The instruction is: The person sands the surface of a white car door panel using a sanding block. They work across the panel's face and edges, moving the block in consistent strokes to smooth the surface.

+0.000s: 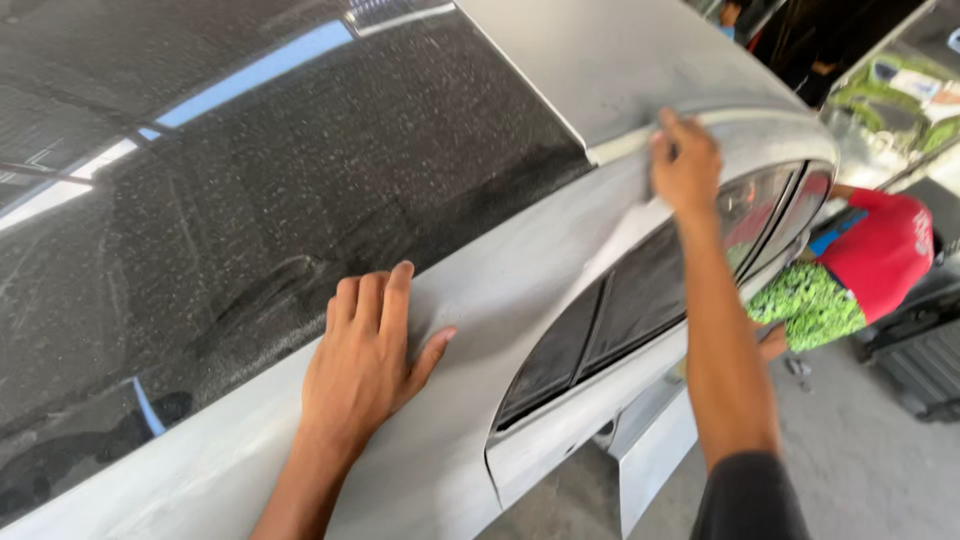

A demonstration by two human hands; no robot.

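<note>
While L hand (pixel 365 355) lies spread flat on car pillar (pixel 500 290), R hand (pixel 685 165) presses pad (pixel 640 215).

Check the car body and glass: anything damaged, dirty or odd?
The dark rear window glass is speckled all over with pale dust. The grey car body panel looks matte and patchy, with no gloss. The left hand lies flat on it; the right hand presses a pale sheet near the roof edge. No dents visible.

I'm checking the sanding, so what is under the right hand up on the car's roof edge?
The right hand presses a pale sheet, seemingly sandpaper, onto the dusty grey car body; a strip shows below the palm. The part beneath the fingers is hidden.
</note>
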